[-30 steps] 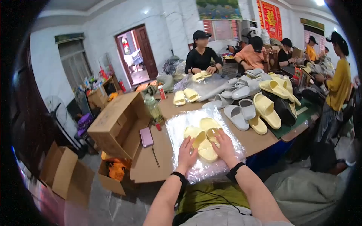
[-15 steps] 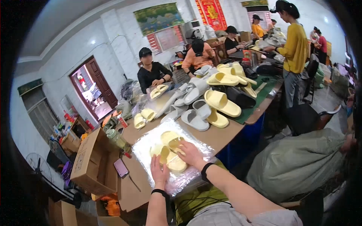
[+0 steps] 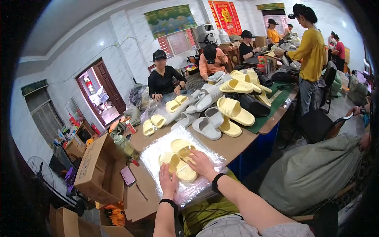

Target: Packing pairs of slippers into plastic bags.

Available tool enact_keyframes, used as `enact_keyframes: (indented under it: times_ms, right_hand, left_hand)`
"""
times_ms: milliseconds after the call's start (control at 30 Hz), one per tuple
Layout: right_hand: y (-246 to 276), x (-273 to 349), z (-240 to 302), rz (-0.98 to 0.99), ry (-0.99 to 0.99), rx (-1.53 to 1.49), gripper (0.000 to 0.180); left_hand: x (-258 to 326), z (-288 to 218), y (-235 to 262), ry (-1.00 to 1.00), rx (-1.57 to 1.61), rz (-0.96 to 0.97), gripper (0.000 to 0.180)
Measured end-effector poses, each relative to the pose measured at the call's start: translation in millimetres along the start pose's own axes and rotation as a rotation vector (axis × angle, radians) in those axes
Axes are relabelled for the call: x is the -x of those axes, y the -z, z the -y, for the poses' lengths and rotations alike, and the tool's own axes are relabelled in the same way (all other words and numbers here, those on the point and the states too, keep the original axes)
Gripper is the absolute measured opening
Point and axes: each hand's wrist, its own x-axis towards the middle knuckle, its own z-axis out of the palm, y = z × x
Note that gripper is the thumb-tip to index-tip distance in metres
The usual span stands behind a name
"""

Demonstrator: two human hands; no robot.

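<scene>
my left hand (image 3: pixel 167 182) and right hand (image 3: pixel 201 164) spread flat on yellow slippers (image 3: pixel 179 160) over clear plastic bag (image 3: pixel 158 152); slick film may slide off worktop (image 3: pixel 233 144) edge.

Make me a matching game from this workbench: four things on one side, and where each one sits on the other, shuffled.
Things:
1. pale yellow slippers
2. phone
3. cardboard box
4. grey slipper

Places:
A. at the table's left end, open
B. on the bare tabletop past the plastic sheet
C. under both hands, on the clear plastic sheet
D. flat on the table between box and plastic sheet

Pairs: 1-C, 2-D, 3-A, 4-B
</scene>
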Motion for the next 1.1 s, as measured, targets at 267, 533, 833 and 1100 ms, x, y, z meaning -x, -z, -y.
enact_keyframes:
  times_ms: [267, 533, 833, 1100]
  right_hand:
    - [5.6, -0.7, 1.7, -0.074, 0.054, 0.016, 0.026]
    - [-3.0, 0.5, -2.1, -0.031, 0.072, -0.001, 0.025]
    - [-5.5, -4.9, -2.0, -0.029, 0.067, 0.031, 0.023]
    - [-4.4, -1.8, -7.1, -0.016, 0.068, 0.035, 0.023]
  left_hand:
    - [1.1, -2.7, -2.3, 0.02, 0.019, -0.062, 0.053]
    - [1.5, -12.4, 8.7, 0.091, 0.065, -0.024, 0.051]
    - [-2.0, -5.3, 5.1, 0.062, 0.057, -0.025, 0.052]
    - [1.2, -8.2, 1.8, 0.084, 0.04, 0.001, 0.053]
